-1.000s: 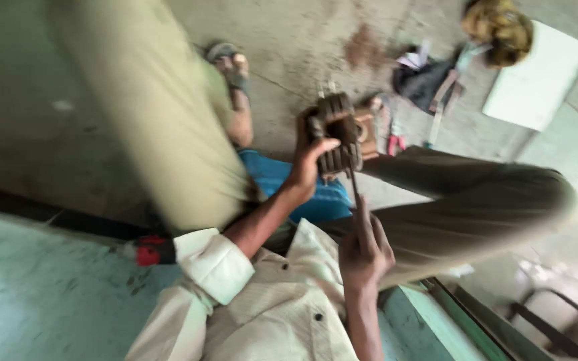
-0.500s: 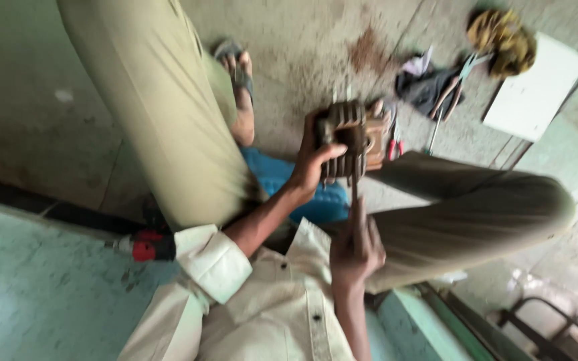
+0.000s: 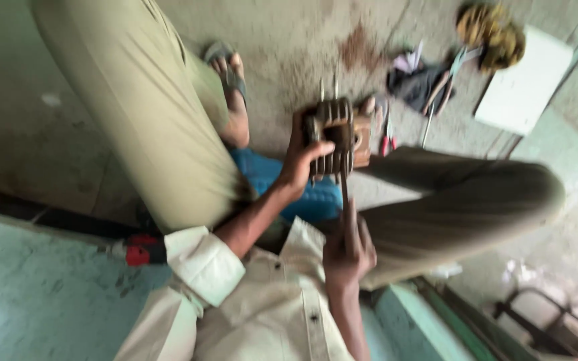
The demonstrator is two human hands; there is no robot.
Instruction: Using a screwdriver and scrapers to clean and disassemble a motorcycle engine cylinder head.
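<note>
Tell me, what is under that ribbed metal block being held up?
Under the finned metal block, gripped by the left hand, lie a blue seat and bare concrete floor. The block and the person's legs hide whatever lies directly beneath.

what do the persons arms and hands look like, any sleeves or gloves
Both hands are bare, with no gloves. The left hand comes out of a cream, pale shirt sleeve rolled up into a thick cuff near the elbow, leaving the forearm bare. The right hand also has a bare forearm; its sleeve is out of view. The picture is too blurred to show rings or a watch.
</note>
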